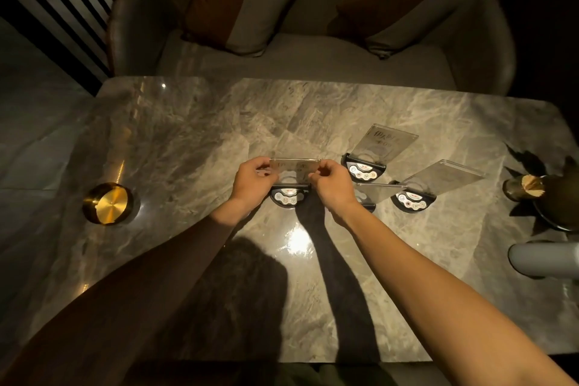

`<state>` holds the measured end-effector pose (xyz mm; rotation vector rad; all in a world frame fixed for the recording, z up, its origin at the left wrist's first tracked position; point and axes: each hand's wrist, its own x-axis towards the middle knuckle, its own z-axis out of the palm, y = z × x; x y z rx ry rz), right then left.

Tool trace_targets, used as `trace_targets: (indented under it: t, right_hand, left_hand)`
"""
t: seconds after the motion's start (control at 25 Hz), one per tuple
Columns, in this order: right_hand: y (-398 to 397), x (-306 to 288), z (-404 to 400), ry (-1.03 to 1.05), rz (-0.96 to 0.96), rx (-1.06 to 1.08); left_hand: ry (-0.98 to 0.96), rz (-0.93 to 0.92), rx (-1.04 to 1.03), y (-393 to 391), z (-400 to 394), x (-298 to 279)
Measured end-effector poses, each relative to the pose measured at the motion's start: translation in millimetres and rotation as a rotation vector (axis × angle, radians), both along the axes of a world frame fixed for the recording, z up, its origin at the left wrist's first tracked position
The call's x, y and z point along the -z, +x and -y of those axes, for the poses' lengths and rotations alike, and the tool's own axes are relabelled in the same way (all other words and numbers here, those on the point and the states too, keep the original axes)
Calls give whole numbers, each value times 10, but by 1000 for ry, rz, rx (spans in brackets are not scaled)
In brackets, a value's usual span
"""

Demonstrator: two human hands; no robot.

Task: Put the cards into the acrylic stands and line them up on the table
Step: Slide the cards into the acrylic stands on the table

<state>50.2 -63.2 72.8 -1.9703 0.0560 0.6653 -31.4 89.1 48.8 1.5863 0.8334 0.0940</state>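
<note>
Both my hands hold the top of an upright acrylic stand (294,168) at the middle of the marble table (188,141). My left hand (255,180) pinches its left top corner and my right hand (332,182) its right top corner. A printed card shows inside the clear panel. Its black half-round base (286,196) with small round buttons rests on the table. To the right stand two more acrylic stands, one at the back (380,144) with a printed card and one nearer (438,177). A fourth stand (372,194) is partly hidden behind my right wrist.
A round brass container (108,204) sits at the table's left. At the right edge are a dark plant pot (557,200) with a cut bamboo stub (523,188) and a white cylinder (545,258). A grey sofa (297,53) with two cushions stands behind the table.
</note>
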Motion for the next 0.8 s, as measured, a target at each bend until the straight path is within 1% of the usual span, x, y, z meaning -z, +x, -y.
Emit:
trace_targets:
  t: [0.12, 0.2, 0.28, 0.36, 0.48, 0.56, 0.64, 0.72, 0.8]
  right_hand:
    - [10, -160, 10, -35, 98, -54]
    - [87, -356, 72, -41, 177, -71]
    - [196, -564, 209, -22, 238, -82]
    - [322, -735, 405, -8, 294, -67]
    - [506, -940, 807, 1, 347, -3]
    - [607, -1026, 1037, -5, 399, 11]
    - [699, -1047, 1230, -29, 432, -24]
    - [778, -1000, 1410, -82, 469, -98]
    - [876, -955, 1573, -193, 556, -205]
  left_hand:
    - [24, 46, 70, 80, 79, -273]
    - [80, 103, 136, 207, 136, -463]
    - [141, 122, 186, 384, 220, -603]
    - [236, 36, 233, 576, 314, -687]
    - [400, -193, 365, 739, 471, -748]
    - [546, -327, 453, 716, 536, -762]
    - [684, -378, 431, 683, 610, -800]
    - [696, -330, 409, 735, 728, -901]
    - [654, -186, 452, 911, 893, -999]
